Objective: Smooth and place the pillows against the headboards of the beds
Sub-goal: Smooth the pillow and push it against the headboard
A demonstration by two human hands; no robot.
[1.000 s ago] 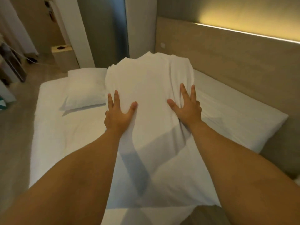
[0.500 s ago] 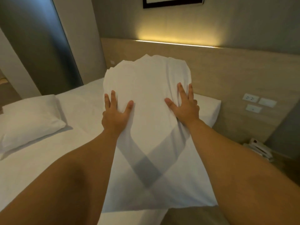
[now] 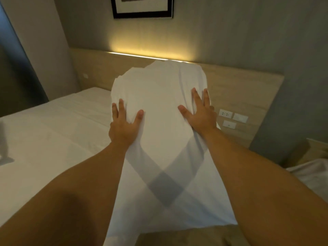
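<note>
A white pillow (image 3: 159, 103) is held up lengthwise in front of me, over the right end of the white bed (image 3: 53, 130). Its far end reaches the top of the wooden headboard (image 3: 95, 68). My left hand (image 3: 124, 125) grips its left side, thumb spread over the top. My right hand (image 3: 198, 114) grips the right side the same way. The near end of the pillow drapes down between my forearms. At the far left edge, a grey-white shape (image 3: 4, 139) looks like the corner of a second pillow on the bed.
Wall sockets and switches (image 3: 229, 118) sit on the headboard right of the pillow. A framed picture (image 3: 142, 8) hangs above the lit strip. Part of another bed (image 3: 310, 174) shows at the right, beyond a grey wall pier. A wall column stands at the left.
I have turned to the right with the pillow in both hands. It now faces the headboard's right end, and the other pillow has slid almost out of view at the left.
</note>
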